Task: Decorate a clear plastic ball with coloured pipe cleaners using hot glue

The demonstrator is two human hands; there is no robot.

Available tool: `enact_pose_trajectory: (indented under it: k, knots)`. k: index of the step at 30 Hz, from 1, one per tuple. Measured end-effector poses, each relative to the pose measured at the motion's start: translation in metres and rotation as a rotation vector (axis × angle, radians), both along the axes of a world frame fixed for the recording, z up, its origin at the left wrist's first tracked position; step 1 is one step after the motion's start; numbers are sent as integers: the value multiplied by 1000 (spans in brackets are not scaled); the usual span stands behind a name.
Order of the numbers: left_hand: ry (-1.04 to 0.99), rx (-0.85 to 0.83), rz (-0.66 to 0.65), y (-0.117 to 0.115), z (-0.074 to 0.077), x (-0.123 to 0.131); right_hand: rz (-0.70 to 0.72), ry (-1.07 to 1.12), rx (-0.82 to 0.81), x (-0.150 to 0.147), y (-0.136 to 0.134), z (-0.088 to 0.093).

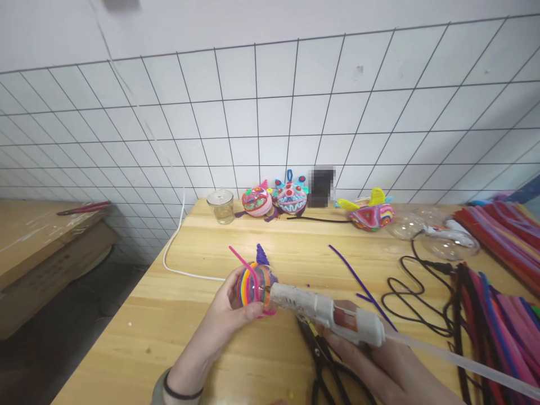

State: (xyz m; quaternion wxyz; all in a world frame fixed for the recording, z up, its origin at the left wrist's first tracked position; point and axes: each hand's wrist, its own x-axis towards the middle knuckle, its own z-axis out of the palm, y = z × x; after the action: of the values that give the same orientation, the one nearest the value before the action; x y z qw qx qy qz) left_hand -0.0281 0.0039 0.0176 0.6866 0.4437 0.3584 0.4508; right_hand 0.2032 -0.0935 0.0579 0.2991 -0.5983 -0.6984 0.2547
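At lower centre, the left hand is grasping an already striped ball, its pink strip jutting unfinished; the right hand is gripping a glue gun.

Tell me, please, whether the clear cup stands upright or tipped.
Upright: the clear cup stands on the table, its wider end uppermost.

The ball sits in the left hand, the glue gun in the right hand; scissors lie below the gun on the table. Behind, before the wall, a cup stands left of three craft figures; a cord lies at right.
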Motion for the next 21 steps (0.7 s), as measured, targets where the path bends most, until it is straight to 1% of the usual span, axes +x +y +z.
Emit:
enact_pose_trajectory:
  k: [2, 4, 8, 11, 15, 21]
  knots:
    - [2, -6, -29, 0, 1, 0, -12, 16, 13, 0, 0, 0]
    - [3, -11, -41, 0, 2, 0, 23, 12, -1, 3, 1, -2]
    - [-2, -23, -35, 1, 0, -1, 84, -10, -47, 11, 3, -6]
    - [2, -18, -32, 1, -1, -2, 76, -5, -55, 13, 3, -8]
    - [5, -12, -43, 0, 0, -2, 95, 8, -41, 11, 4, -6]
    - [-3, -31, -12, -1, 2, 0, 109, 8, -31, 11, 5, -4]
